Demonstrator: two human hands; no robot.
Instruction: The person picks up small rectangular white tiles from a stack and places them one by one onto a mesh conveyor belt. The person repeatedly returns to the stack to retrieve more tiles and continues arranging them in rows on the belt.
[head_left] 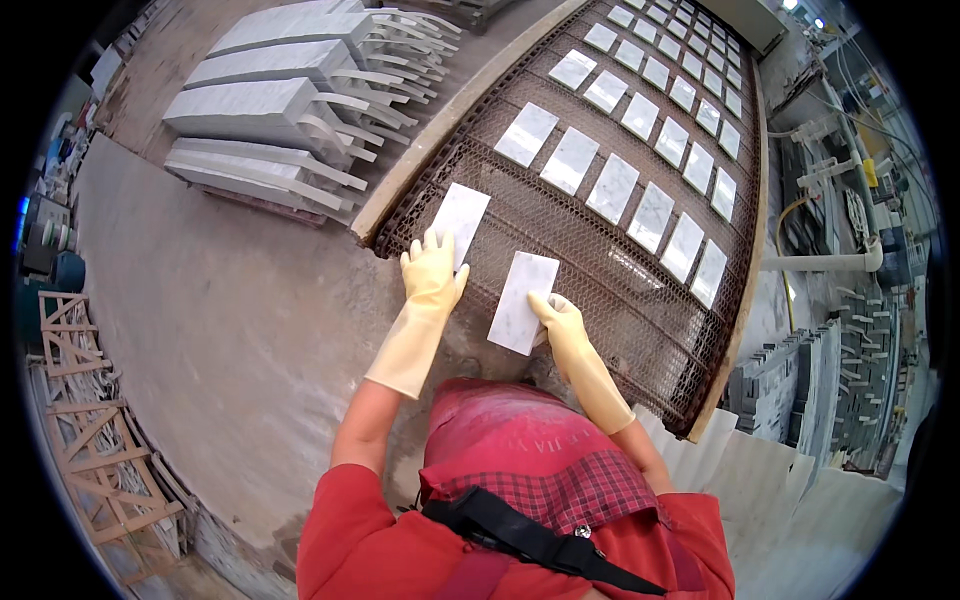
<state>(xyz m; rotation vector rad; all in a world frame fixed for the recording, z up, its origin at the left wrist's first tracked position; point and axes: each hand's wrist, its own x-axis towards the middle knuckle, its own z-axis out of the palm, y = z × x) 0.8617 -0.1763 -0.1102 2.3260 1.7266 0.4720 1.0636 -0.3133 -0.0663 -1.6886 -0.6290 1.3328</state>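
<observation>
Two yellow rubber gloves cover my hands. My left hand (433, 272) lies with fingers spread over the near end of a white marble tile (464, 214), at the near left corner of a mesh conveyor belt (470, 290). The thumb sits by that tile's lower right corner. In my right hand (563, 320) is a second grey-veined tile (522, 302), tilted in front of my body near the belt's front edge. The thumb presses on its face at the right edge; the other fingers are partly hidden behind it.
Rows of polished marble tiles (613, 188) cover the belt farther off. A raised frame rail (440, 135) edges the belt on the left. Beyond it stand stacked stone slabs (250, 108) with strips between them. Wooden crates (95, 450) stand far left, and more stacked stone (775, 385) at right.
</observation>
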